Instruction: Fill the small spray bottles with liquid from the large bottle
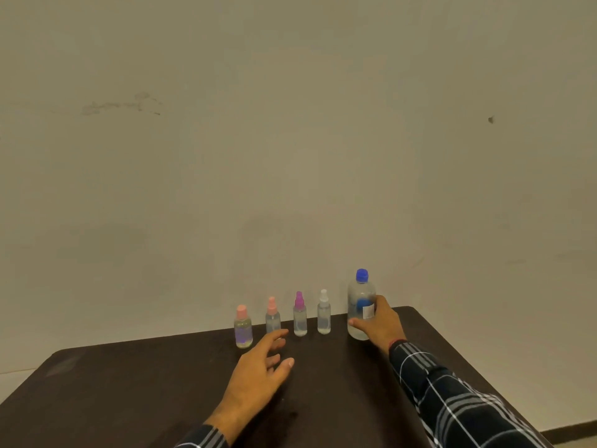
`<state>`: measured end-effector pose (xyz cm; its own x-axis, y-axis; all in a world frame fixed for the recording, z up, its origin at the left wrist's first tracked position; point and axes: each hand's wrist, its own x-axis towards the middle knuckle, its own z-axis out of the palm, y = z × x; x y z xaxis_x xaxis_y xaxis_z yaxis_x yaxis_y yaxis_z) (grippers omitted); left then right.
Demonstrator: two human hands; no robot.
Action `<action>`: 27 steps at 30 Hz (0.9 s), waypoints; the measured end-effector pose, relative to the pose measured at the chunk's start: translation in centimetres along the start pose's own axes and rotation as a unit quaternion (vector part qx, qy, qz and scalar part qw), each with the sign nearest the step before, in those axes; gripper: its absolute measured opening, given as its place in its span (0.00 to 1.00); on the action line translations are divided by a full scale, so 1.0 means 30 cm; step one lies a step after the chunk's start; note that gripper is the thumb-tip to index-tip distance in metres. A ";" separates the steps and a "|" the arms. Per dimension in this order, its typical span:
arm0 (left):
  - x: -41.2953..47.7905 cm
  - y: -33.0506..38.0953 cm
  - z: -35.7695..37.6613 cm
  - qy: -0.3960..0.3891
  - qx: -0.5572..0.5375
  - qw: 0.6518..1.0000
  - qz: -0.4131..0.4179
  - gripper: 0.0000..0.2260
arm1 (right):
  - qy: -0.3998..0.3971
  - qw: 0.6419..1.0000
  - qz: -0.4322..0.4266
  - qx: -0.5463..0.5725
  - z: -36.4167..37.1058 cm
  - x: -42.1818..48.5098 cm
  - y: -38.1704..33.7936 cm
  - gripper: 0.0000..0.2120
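Note:
Several small clear spray bottles stand in a row near the far edge of the dark table (129,383): a squat pink-capped bottle (243,328), a pink-nozzle bottle (273,316), a magenta-nozzle bottle (300,316) and a white-nozzle bottle (324,315). All have their tops on. To their right stands the large clear bottle (360,302) with a blue cap. My right hand (381,323) grips its lower body from the right. My left hand (261,367) hovers with fingers spread, just in front of the pink-nozzle bottle, holding nothing.
A plain beige wall rises right behind the table's far edge. The table's right edge runs diagonally close to my right sleeve (452,399). Bare dark tabletop stretches to the left and toward me.

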<state>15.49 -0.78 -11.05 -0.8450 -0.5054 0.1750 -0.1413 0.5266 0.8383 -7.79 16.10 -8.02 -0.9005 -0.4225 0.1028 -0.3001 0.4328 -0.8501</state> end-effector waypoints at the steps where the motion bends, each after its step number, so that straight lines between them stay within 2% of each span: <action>1: 0.006 -0.001 0.003 0.000 0.005 1.000 0.001 0.26 | 0.001 1.000 0.000 0.002 0.003 0.015 -0.001 0.35; 19: 0.024 -0.006 -0.001 0.010 -0.001 1.000 -0.004 0.20 | 0.009 1.000 0.020 -0.004 0.035 0.119 0.034 0.35; 27: 0.018 -0.025 0.019 -0.006 -0.029 0.999 -0.013 0.21 | -0.009 0.998 0.049 -0.042 0.044 0.148 0.055 0.32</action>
<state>14.85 -1.05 -11.86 -0.8478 -0.5097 0.1462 -0.1335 0.4719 0.8715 -11.86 13.90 -9.65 -0.9210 -0.3894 0.0111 -0.2368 0.5372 -0.8095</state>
